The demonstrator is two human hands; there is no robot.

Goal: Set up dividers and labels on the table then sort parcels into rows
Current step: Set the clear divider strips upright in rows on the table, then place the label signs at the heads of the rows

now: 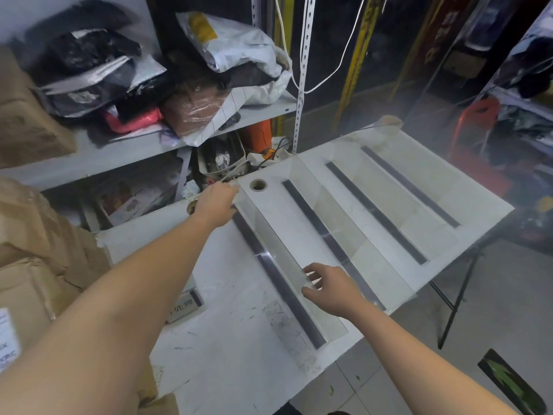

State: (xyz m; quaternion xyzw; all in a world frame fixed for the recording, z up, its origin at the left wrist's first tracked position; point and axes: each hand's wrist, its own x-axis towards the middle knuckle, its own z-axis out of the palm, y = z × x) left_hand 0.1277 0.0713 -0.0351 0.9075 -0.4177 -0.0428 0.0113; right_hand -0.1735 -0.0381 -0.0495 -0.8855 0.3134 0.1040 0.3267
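Note:
A white table (227, 333) carries several clear acrylic dividers standing in dark base strips. The nearest divider (278, 253) runs from the far left edge toward me, its dark strip (284, 289) below it. My left hand (215, 202) grips that divider's far top corner. My right hand (326, 289) pinches its near top edge between thumb and fingers. Three more dividers (335, 235) stand further right. A small label stand (185, 307) with printed characters sits on the table under my left forearm.
Grey shelves (125, 148) behind the table hold several bagged parcels (236, 46). Brown cardboard boxes (33, 235) stack at the left. A round hole (258, 184) is in the tabletop. A red chair (475, 127) stands at the right; black table legs (457, 298) show below.

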